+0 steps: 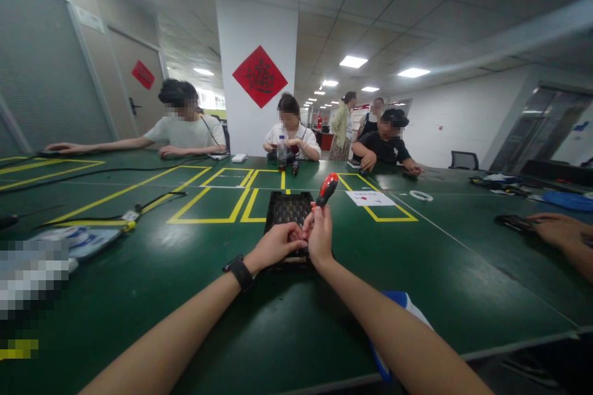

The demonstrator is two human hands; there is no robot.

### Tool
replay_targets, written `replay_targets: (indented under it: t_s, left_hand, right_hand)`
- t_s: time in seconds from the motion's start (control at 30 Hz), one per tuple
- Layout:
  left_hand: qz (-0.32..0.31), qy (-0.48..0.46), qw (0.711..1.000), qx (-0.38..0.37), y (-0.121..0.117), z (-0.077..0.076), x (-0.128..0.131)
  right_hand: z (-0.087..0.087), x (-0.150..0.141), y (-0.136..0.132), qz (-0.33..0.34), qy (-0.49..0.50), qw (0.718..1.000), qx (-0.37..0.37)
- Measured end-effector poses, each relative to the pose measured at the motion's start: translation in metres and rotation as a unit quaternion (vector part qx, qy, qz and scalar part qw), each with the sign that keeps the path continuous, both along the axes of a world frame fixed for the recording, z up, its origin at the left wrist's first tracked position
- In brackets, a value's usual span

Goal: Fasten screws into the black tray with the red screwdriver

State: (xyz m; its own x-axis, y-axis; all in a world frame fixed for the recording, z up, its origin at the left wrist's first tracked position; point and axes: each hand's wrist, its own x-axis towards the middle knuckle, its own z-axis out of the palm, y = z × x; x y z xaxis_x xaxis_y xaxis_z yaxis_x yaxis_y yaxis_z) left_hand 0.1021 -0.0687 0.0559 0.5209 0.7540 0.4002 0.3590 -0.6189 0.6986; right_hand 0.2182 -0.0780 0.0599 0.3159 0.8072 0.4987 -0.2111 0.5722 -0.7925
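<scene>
A screwdriver (pixel 328 187) with a red and black handle tilts up and to the right, and my right hand (pixel 321 236) is closed around its lower part. Its tip is hidden behind my fingers. My left hand (pixel 277 244), with a black band on the wrist, has its fingers drawn together against those of my right hand. Whatever lies between the left fingertips is too small to make out. Both hands are over the near part of a black tray (pixel 288 205) with a patterned inside, which rests on the green table (pixel 222 315).
A blue and white item (pixel 396 299) lies beneath my right forearm. Cables and plastic packets (pixel 92 241) are at the left. Beyond the tray are a bottle (pixel 281 153) and a paper sheet (pixel 369 198). Another person's hand (pixel 558 227) is at the right; several people sit across.
</scene>
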Motion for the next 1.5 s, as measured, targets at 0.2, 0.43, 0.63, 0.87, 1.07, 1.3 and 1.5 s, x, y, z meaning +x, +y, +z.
replay_targets:
  t_s: [0.2, 0.43, 0.63, 0.87, 1.07, 1.3, 1.5]
  left_hand:
    - [-0.012, 0.015, 1.000, 0.022, -0.0019, 0.0023, -0.0017]
    - [-0.008, 0.011, 1.000, 0.013, -0.0014, 0.0014, -0.0005]
    - [-0.008, 0.022, 0.999, 0.029, -0.0015, 0.0017, -0.0013]
    - [-0.013, 0.049, 0.998, 0.047, 0.0009, -0.0001, -0.0032]
    - [0.008, 0.043, 0.999, 0.031, 0.0011, -0.0015, -0.0019]
    - [-0.023, 0.036, 0.999, 0.021, -0.0005, 0.0014, -0.0019]
    - [0.009, 0.033, 0.999, 0.026, 0.0004, -0.0001, -0.0018]
  right_hand:
    - [0.0011, 0.0009, -0.0010, 0.014, -0.004, 1.000, -0.006]
    - [-0.0003, 0.0013, 0.0000, 0.011, -0.001, 1.000, -0.012]
    - [0.0009, 0.0007, -0.0004, 0.014, -0.006, 1.000, -0.006]
    - [0.0015, 0.0014, 0.0003, 0.020, 0.002, 1.000, -0.010]
    - [0.0023, 0.0005, -0.0014, 0.016, 0.001, 1.000, -0.010]
    - [0.0023, 0.0013, -0.0003, 0.024, 0.002, 1.000, -0.009]
    - [0.0002, 0.0015, 0.0002, 0.009, -0.004, 1.000, -0.006]
